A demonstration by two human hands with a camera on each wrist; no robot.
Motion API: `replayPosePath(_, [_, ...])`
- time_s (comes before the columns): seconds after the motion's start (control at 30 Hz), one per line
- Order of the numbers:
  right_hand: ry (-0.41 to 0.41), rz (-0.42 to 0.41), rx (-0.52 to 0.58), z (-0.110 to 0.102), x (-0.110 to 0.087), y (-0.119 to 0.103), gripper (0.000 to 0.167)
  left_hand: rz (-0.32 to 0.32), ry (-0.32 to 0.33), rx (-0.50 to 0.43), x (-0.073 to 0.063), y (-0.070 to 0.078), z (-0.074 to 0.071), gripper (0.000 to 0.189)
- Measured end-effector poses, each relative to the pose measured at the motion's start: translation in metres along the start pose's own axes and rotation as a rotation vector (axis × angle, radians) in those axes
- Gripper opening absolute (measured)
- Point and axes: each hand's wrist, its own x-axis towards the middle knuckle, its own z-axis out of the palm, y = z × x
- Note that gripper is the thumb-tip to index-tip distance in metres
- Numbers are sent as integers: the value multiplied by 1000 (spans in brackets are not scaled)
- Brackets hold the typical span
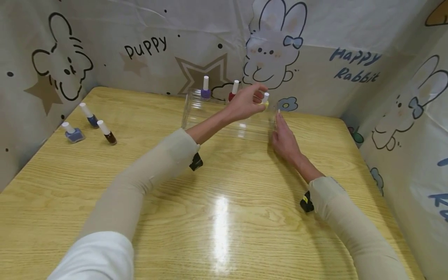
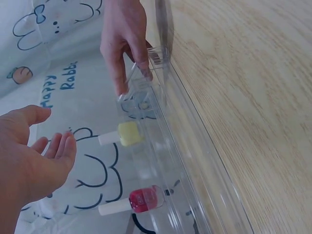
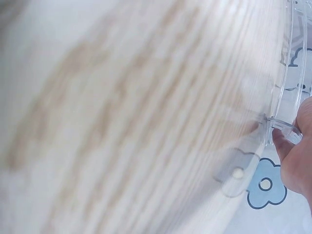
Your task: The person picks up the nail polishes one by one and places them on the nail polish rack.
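Observation:
A clear tiered rack (image 1: 196,112) stands at the back of the table. On its top tier are three nail polish bottles with white caps: purple (image 1: 205,93), red (image 2: 145,199) and yellow (image 2: 129,134). My left hand (image 1: 246,102) hovers by the yellow bottle; the left wrist view shows its fingers loosely bent, with a gap between them and the cap. At the rack's right end, my right hand (image 1: 287,142) grips the clear side edge, thumb and fingers on either side. In the head view my left hand partly covers the red bottle.
At the table's left stand three more white-capped bottles: dark blue (image 1: 92,119), grey-blue (image 1: 74,134) and dark brown (image 1: 110,137). Printed cloth (image 1: 147,74) hangs close behind the rack and along both sides of the wooden table (image 1: 182,233).

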Motion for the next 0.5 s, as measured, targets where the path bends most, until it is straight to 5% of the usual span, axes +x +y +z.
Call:
replayPosePath(0.17, [-1, 5, -7, 0, 0, 0, 64, 52, 8, -9, -15, 2, -6, 48])
replayPosePath(0.5, [10, -3, -5, 1, -1, 2, 65, 26, 19, -38, -38, -6, -21, 45])
